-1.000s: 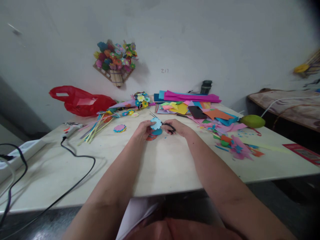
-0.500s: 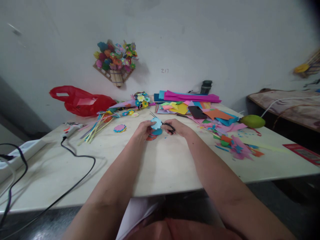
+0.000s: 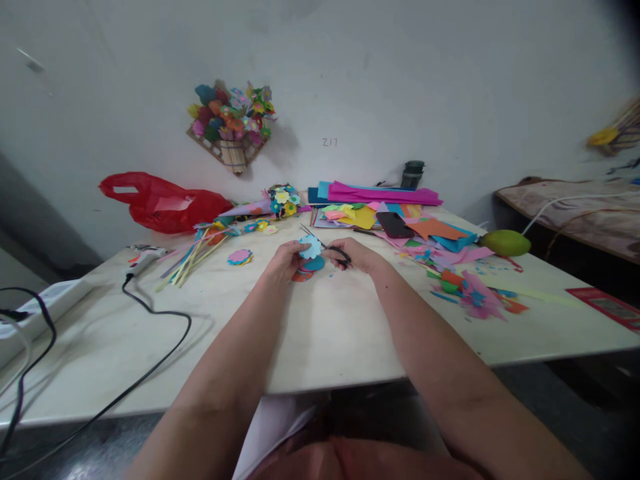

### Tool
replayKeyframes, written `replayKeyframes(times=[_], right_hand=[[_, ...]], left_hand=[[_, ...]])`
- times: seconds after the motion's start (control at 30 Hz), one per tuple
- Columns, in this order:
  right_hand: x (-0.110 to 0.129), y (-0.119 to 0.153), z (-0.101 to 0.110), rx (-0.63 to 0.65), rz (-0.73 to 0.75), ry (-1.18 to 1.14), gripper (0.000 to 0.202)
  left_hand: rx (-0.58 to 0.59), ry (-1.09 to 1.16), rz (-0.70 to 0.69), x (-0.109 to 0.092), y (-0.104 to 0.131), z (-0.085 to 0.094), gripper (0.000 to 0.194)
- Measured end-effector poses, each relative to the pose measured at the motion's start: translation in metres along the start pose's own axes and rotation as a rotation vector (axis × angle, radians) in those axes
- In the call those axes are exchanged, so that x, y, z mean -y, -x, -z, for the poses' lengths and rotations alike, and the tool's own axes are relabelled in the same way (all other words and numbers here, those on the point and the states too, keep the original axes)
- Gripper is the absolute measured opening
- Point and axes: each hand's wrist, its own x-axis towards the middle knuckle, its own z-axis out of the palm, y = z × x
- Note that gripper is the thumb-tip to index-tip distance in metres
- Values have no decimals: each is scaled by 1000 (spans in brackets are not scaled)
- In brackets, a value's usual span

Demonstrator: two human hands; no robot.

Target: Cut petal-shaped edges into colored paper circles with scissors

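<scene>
A light blue paper flower with a scalloped edge is pinched in my left hand. Black-handled scissors are gripped by my right hand, their blades pointing up and left behind the flower. Just below the flower, a darker blue paper round and an orange-red paper piece lie close to my left fingers. To the left, a small stack of pink and blue scalloped cutouts rests on the white table.
Paper strips and a red plastic bag lie left. Coloured paper scraps, a phone and a green fruit-like object are right. A power strip and black cable occupy the left side.
The light blue flower has shifted slightly left in my left hand, and more of the scissor blades shows beside it. The rest looks unchanged.
</scene>
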Motion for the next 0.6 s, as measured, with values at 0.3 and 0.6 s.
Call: replayKeyframes(times=[0.3, 0.6], right_hand=[[1, 0, 1, -3, 0, 2, 29], [1, 1, 1, -10, -7, 5, 28]], left_hand=[[-30, -33, -19, -1, 2, -2, 21], [-51, -47, -22, -2, 4, -4, 16]])
